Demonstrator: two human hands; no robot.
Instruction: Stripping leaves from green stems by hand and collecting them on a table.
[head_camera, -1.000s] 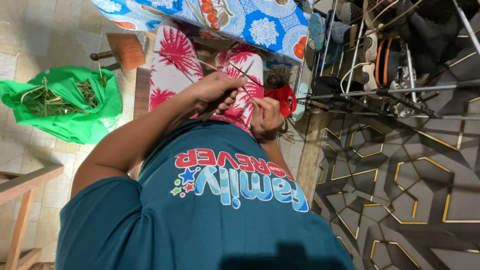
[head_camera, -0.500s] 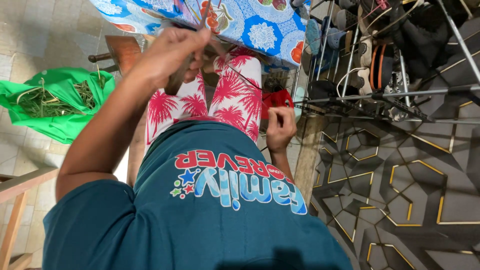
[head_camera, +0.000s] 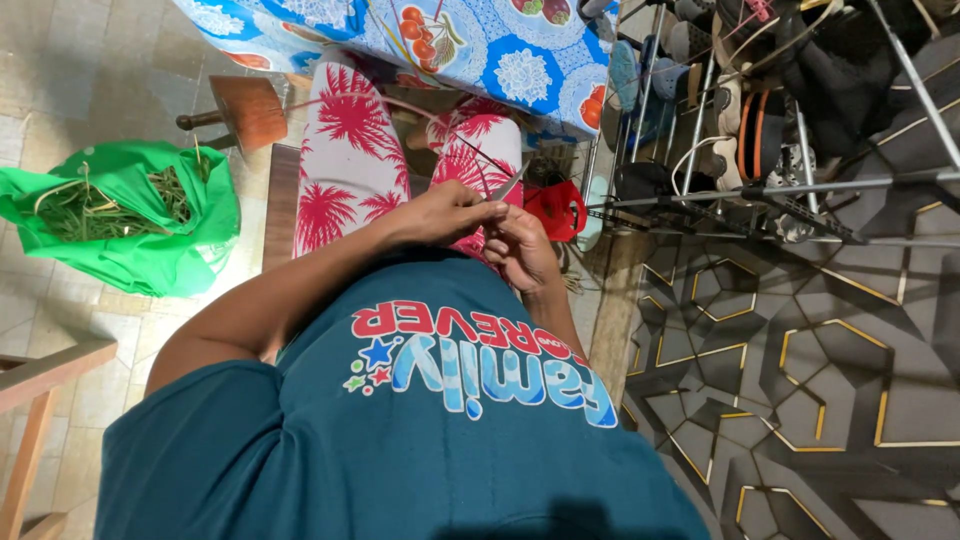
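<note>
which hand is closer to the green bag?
Left. The left hand is over the lap, on the side of the green bag on the floor; the right hand sits just beyond it, farther from the bag.

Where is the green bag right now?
In the head view, the green bag sits on the tiled floor at the person's left, beside a small wooden stool.

I see a small knife (head_camera: 508, 186) with a thin grey blade, tilted up over my lap. A long thin dark stick (head_camera: 478, 157) runs slanting from it, up across my knees.
</note>
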